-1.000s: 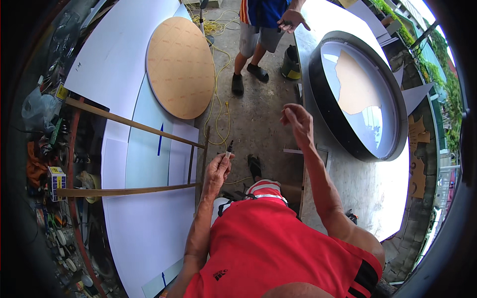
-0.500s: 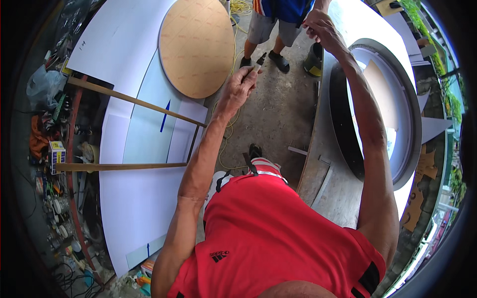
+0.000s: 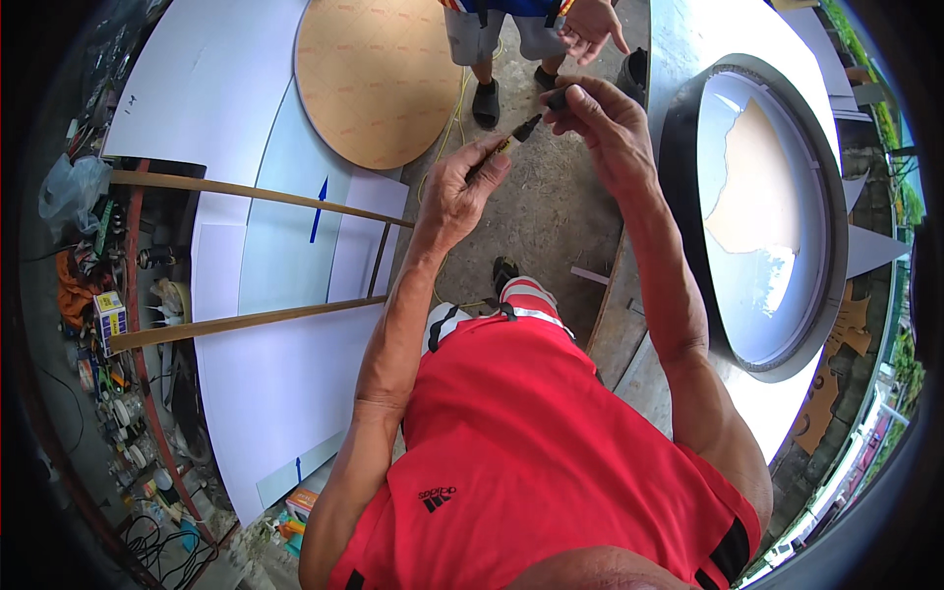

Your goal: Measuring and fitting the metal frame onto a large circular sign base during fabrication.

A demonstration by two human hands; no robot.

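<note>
Bright daylight enters from the right — glare whitening the tabletop (image 3: 737,29) — while fisheye edges curve into black.

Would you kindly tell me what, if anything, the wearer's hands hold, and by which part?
The left hand holds a marker by its barrel, tip outward; the right hand grips a dark piece, probably the cap, between thumb and fingers.

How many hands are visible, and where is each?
3: the left hand, near centre, holding a marker; the right hand, up to its right, holding a small dark piece; a co-worker's hand at the top. The co-worker's other hand isn't visible.
</note>
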